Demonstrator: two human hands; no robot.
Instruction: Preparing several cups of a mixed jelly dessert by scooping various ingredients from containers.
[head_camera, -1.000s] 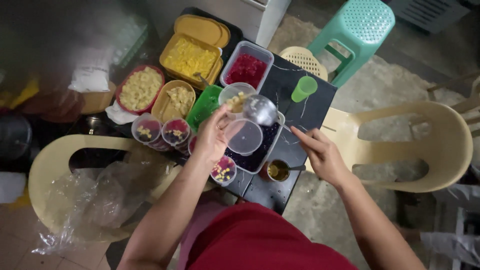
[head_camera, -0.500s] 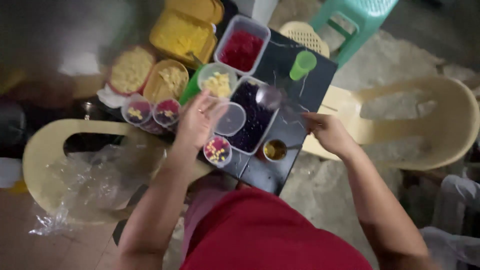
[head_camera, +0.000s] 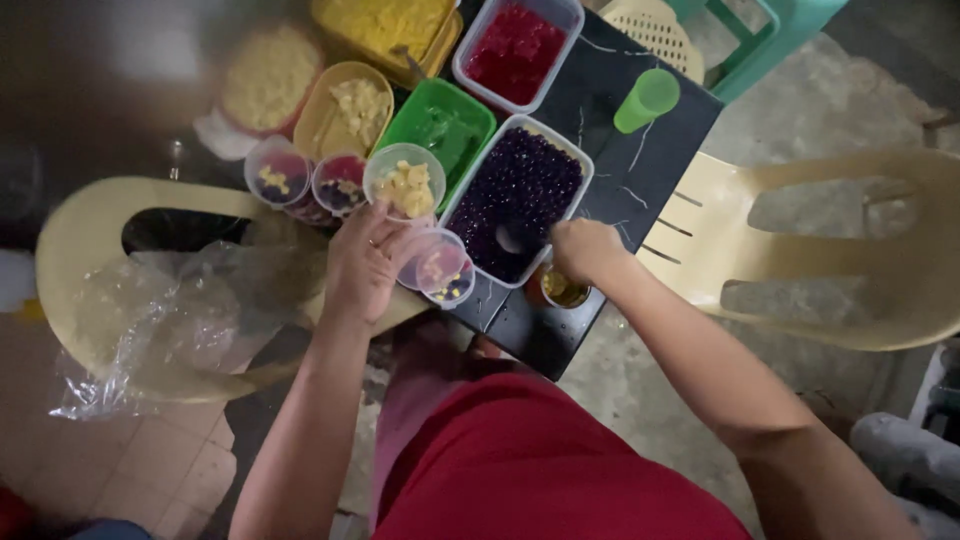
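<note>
So the big landmark here is the clear rectangular tub of dark purple pearls (head_camera: 518, 200), sitting on a small black table (head_camera: 610, 100). Everything else sits around that.

The right hand (head_camera: 585, 250) is at the tub's near right corner, fingers curled into a fist around a spoon or ladle handle. The bowl of the spoon (head_camera: 508, 240) is down in the pearls near the tub's near edge. The grip looks firm, though the handle itself is mostly hidden under the hand.

The left hand (head_camera: 365, 262) is just left of the tub's near left corner, loosely wrapped around a clear plastic cup (head_camera: 432, 262) tipped on its side toward the tub, with bits of yellow and red filling inside. Right below it, another small cup (head_camera: 452, 285) touches the table edge.

Further left of the tub: a round cup with yellow chunks (head_camera: 404, 182), then two more filled cups (head_camera: 338, 183) and (head_camera: 276, 172). A green container (head_camera: 440, 128) sits right against the tub's left side. Behind the tub there's a tub of red jelly (head_camera: 515, 45), and to its far right a green tumbler (head_camera: 646, 100). A small jar with something golden (head_camera: 562, 290) sits just beside the tub's near corner, under the right hand.

A cream plastic chair (head_camera: 800, 250) is well off to the right.
</note>
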